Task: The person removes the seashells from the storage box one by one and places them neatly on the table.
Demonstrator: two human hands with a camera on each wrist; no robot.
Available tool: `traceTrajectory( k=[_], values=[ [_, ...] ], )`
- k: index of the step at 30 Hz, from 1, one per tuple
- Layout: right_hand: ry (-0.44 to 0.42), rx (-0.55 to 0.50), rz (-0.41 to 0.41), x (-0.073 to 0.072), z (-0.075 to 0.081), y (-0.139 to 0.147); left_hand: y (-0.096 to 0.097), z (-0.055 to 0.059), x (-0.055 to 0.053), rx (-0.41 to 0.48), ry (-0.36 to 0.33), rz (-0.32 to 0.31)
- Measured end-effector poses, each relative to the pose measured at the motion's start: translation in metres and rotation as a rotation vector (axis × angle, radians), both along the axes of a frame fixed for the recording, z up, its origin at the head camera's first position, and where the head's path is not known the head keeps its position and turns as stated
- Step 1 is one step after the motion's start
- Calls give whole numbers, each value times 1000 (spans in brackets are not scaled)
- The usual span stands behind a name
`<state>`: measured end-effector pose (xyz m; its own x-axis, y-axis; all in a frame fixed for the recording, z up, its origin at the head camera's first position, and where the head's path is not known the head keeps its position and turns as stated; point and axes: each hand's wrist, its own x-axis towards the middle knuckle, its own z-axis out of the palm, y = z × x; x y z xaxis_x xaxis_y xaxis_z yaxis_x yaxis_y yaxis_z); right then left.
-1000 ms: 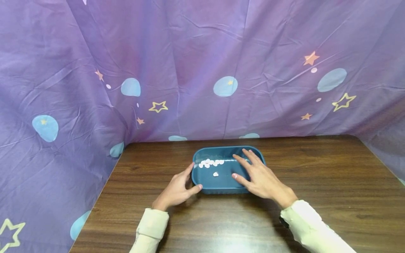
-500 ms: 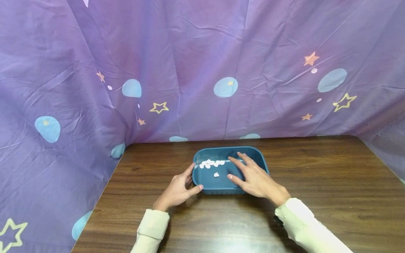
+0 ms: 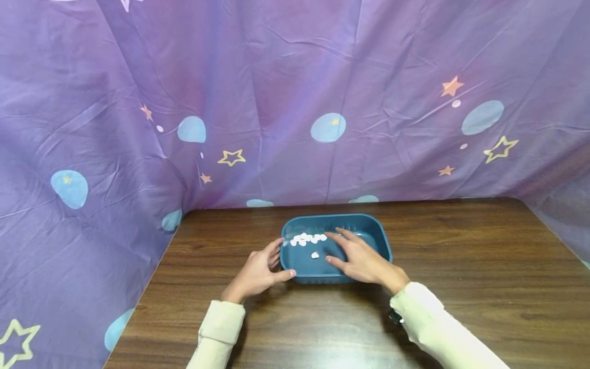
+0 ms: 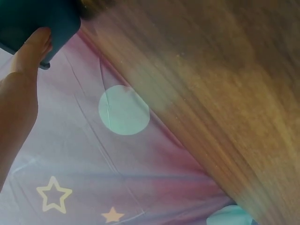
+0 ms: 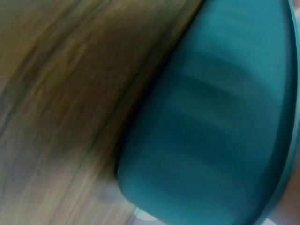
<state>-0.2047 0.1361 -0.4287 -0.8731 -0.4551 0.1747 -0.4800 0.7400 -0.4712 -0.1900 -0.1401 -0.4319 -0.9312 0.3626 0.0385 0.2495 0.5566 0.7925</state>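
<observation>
A blue plastic basin [image 3: 318, 275] stands on the wooden table in the head view. Several small white pieces [image 3: 302, 239] lie clustered at its far left; their kind is too small to tell. One single white piece [image 3: 315, 255] sits apart, nearer the front. My left hand [image 3: 255, 274] holds the basin's left end, thumb at the near corner and fingers round the side. Over the basin's inside, my right hand [image 3: 361, 259] reaches with spread fingers, holding nothing visible. Its fingertips are just right of the white pieces. The right wrist view shows mostly the basin's outer wall [image 5: 206, 117].
A brown wooden table [image 3: 461, 266] carries the basin near its far edge. Behind and to the left hangs a purple curtain [image 3: 286, 102] printed with stars and blue ovals.
My right hand has moved left inside the basin, toward the white pieces, uncovering more of the basin's right end. My left hand and the white pieces stay nearly where they were.
</observation>
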Motion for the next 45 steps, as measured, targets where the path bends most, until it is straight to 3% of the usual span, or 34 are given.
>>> traceTrajectory(
  k=[16,22,26,31,45],
  values=[
    [-96,72,27,-8,3,-17,-1,-1,-2,29,-22,-4],
    [-52,91,48,-14,3,-23,-1,0,-4,39,-23,-7],
    [-14,101,20,-16,2,-27,-1,0,-3,52,-43,-2],
    [-14,127,-22,-18,3,-31,-1,-1,-3,57,-53,2],
    [-42,171,-30,-26,1,-42,-1,2,-4,29,-22,-2]
  ],
)
